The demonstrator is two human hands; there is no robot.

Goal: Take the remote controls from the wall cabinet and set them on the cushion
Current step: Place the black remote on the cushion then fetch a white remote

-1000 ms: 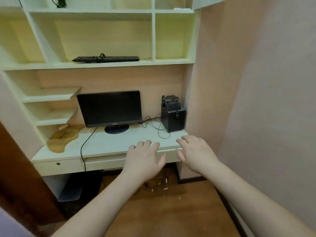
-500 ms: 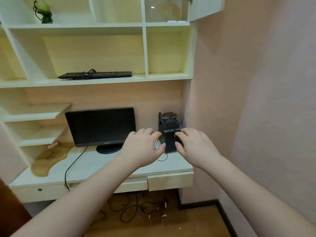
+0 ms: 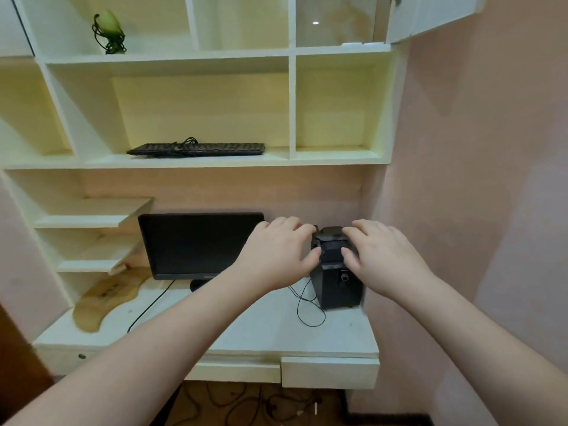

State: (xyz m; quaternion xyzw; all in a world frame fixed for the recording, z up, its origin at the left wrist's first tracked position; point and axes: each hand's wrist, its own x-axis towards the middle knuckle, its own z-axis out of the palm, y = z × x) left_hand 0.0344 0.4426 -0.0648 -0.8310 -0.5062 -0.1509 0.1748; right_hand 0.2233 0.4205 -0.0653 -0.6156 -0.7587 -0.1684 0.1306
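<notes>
Both the left hand (image 3: pixel 278 256) and the right hand (image 3: pixel 382 256) were loosely spread, gripping nothing, before the black speaker (image 3: pixel 336 282) on the bench (image 3: pixel 246 333). White remote controls (image 3: pixel 362 43) seemingly lay in the open wall cabinet (image 3: pixel 430 13); reaching up, each should be pinched firmly.

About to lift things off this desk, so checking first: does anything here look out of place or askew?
Yes. The black computer keyboard lies up on the cream wall shelf, cable bundled on top, away from the black flat monitor on the white desk below. The small white drawer at the desk's right front stands slightly out.
</notes>
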